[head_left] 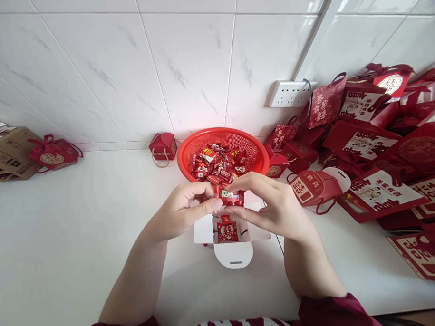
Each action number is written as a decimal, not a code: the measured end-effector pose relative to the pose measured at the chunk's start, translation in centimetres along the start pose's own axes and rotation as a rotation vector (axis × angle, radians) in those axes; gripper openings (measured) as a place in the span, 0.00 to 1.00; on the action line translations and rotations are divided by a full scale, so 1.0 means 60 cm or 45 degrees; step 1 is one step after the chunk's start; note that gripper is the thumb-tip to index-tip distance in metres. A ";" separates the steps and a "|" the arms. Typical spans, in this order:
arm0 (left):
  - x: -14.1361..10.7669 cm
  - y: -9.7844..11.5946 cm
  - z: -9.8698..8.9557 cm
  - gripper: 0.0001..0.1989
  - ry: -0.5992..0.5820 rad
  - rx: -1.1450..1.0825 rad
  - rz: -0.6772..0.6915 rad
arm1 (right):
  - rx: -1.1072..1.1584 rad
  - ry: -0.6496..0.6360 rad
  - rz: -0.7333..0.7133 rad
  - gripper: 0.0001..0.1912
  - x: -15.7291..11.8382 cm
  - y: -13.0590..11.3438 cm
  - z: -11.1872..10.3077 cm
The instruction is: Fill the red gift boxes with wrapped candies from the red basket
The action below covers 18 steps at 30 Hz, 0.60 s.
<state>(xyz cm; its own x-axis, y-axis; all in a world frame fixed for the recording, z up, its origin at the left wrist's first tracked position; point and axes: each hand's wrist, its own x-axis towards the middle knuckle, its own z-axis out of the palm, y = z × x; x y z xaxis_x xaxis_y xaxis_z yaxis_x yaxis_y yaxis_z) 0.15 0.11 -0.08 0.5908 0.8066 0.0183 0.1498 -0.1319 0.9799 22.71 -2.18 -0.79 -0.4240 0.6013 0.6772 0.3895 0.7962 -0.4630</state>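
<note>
Two bare hands meet over a white table (98, 224), pinching one red wrapped packet (233, 197) between them. The left hand (179, 209) has its thumb and fingers closed on the packet's left end, while the right hand (276, 201) grasps its other end, fingers along the far edge and thumb at the near edge. Under the grip and toward the person stands an open box (233, 255), its white flaps spread outward and its rounded flap pointing at the person; a red packet with a heart-shaped print (227, 232) lies inside. Just beyond the grip sits a red perforated basket (221, 130) partly filled with wrapped sweets (219, 165). Beyond the grip and to its left, near the basket, is a small red box (163, 147) with a cord handle; farther left, a red box with a bow (55, 153) is beside a brown carton (12, 152). Right of the grip lies a red box with a white rounded flap (314, 187), and past it rises a heap of red gift boxes (366, 143).
</note>
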 end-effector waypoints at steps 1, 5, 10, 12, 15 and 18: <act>0.000 0.000 0.000 0.15 0.000 0.000 0.000 | -0.001 -0.001 0.000 0.14 0.000 0.000 0.000; 0.000 0.000 0.000 0.15 -0.002 0.007 0.001 | 0.004 -0.007 0.000 0.14 0.000 0.000 0.000; 0.000 0.002 0.000 0.14 0.009 0.076 0.006 | -0.024 -0.019 0.009 0.13 0.000 0.001 -0.001; -0.001 0.004 -0.002 0.14 0.014 0.126 0.025 | -0.037 -0.020 0.043 0.12 -0.001 0.002 -0.003; -0.003 0.009 -0.007 0.14 0.065 0.197 0.047 | -0.079 -0.002 0.134 0.11 -0.006 0.000 -0.011; -0.008 0.013 -0.012 0.13 0.147 0.248 0.045 | -0.139 0.005 0.220 0.10 -0.011 -0.003 -0.020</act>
<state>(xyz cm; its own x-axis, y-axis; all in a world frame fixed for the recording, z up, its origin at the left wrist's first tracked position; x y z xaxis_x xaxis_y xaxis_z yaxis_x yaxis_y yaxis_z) -0.57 0.04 0.84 0.5055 0.8586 0.0859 0.2874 -0.2614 0.9215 23.91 -2.79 -0.44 -0.3405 0.7277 0.5954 0.5423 0.6693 -0.5080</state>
